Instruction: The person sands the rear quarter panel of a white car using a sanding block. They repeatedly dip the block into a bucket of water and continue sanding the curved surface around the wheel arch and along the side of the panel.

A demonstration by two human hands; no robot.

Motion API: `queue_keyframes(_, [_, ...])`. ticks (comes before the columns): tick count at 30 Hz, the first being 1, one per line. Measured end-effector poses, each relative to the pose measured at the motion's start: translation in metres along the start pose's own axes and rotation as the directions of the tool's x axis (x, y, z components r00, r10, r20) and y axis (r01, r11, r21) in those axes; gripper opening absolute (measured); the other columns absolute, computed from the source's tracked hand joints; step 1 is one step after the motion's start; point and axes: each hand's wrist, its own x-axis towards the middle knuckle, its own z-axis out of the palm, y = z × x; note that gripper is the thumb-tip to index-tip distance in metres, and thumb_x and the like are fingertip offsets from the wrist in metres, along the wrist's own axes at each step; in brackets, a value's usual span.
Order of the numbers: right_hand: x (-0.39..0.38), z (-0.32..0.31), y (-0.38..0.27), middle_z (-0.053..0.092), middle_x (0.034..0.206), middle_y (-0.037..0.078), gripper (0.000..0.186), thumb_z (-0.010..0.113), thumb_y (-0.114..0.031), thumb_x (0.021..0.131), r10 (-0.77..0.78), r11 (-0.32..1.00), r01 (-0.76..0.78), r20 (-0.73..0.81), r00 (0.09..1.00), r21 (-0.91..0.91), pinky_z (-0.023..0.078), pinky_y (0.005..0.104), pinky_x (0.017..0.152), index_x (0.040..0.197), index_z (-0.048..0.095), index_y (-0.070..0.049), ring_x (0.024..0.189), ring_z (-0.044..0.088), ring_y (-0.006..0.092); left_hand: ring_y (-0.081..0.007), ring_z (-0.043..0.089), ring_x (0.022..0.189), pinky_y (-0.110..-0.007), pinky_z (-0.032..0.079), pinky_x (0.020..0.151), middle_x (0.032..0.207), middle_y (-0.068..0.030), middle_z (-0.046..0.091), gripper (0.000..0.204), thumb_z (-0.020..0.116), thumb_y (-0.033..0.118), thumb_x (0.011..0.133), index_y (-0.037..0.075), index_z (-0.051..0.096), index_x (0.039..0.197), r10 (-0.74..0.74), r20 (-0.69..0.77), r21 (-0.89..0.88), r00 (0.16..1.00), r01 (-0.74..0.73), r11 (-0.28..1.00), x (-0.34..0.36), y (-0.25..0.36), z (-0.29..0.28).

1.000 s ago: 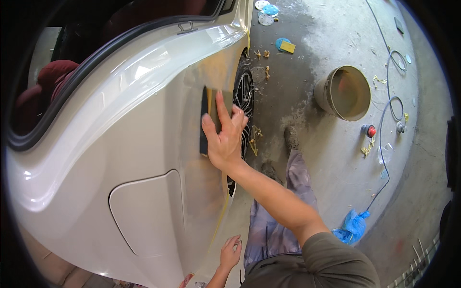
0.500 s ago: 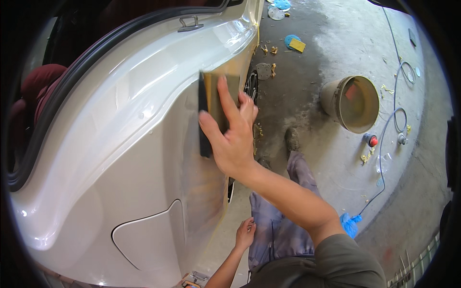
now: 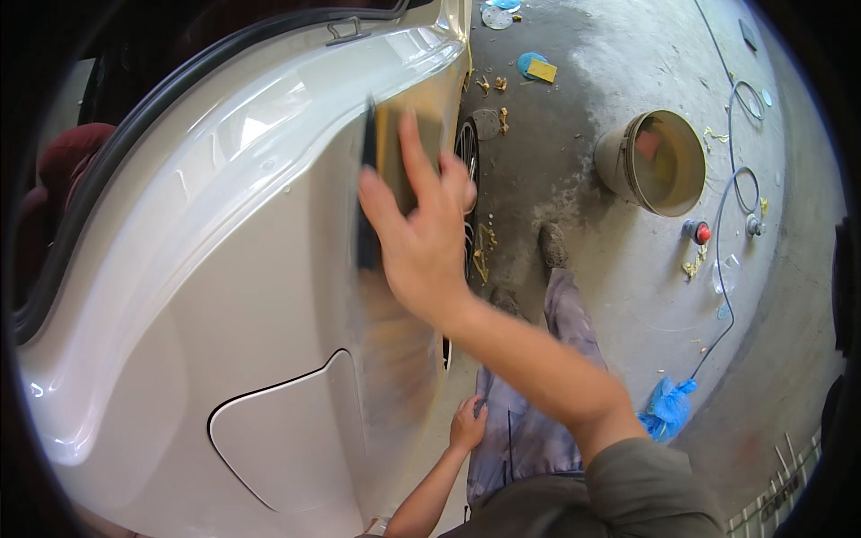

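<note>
My right hand (image 3: 421,238) lies over a long sanding block (image 3: 389,148), thumb on its near-left side and fingers spread across its top. The block has a dark edge and a yellow-olive body, and it rests along the rear side panel (image 3: 296,260) of a pale car. Under and below the block, the panel has a dull, blurred tan and grey patch (image 3: 399,345). By my thigh, my left hand (image 3: 467,424) is closed with a small dark thing at its fingers, too small to name. The fuel flap (image 3: 287,435) is shut, left of the patch.
A bucket (image 3: 625,166) of murky water stands on the floor at right. Past it are a red-topped tool (image 3: 697,232), a thin hose (image 3: 723,224) and a blue plastic bag (image 3: 668,408). Sanding discs (image 3: 529,65) and yellow scraps litter the floor. A car wheel (image 3: 467,161) shows beyond my right hand.
The whole view has shifted, so the bucket and car sit higher in the picture. My right hand and the sanding block have moved slightly up along the panel. My left hand stays by my thigh.
</note>
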Motion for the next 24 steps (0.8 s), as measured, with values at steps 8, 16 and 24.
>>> queue_keyframes(8, [-0.009,0.004,-0.012,0.041,0.144,0.039,0.076,0.068,-0.045,0.101,0.086,0.991,-0.081,-0.048,0.995,0.108,0.021,0.0563,0.123,0.163,0.045,-0.007,0.136,0.034,0.0495,-0.0353,0.069,0.115,-0.044,0.054,0.1,0.126,-0.0176,0.069,0.04,0.066,0.027,0.101,0.003,0.067,0.133,0.04,0.003,0.045,0.999,-0.04,0.998,0.004,-0.027,0.006])
queue_keyframes(16, [-0.017,-0.001,-0.014,0.037,0.148,0.039,0.075,0.068,-0.044,0.099,0.114,0.99,-0.112,-0.014,0.993,0.08,0.022,0.0577,0.122,0.163,0.046,-0.012,0.138,0.032,0.051,-0.0357,0.069,0.117,-0.045,0.054,0.101,0.129,-0.0186,0.069,0.041,0.066,0.027,0.101,0.004,0.066,0.135,0.025,-0.012,0.046,1.0,-0.024,0.999,0.003,-0.047,0.008])
queue_keyframes(24, [-0.002,0.0,-0.025,0.044,0.139,0.039,0.073,0.066,-0.043,0.101,0.048,0.984,-0.041,-0.037,0.998,0.172,0.019,0.0569,0.123,0.161,0.047,-0.006,0.141,0.031,0.0473,-0.0355,0.069,0.116,-0.046,0.054,0.1,0.128,-0.0189,0.069,0.043,0.067,0.029,0.101,0.005,0.066,0.136,-0.009,-0.016,0.02,1.0,0.009,1.0,0.005,-0.044,0.017])
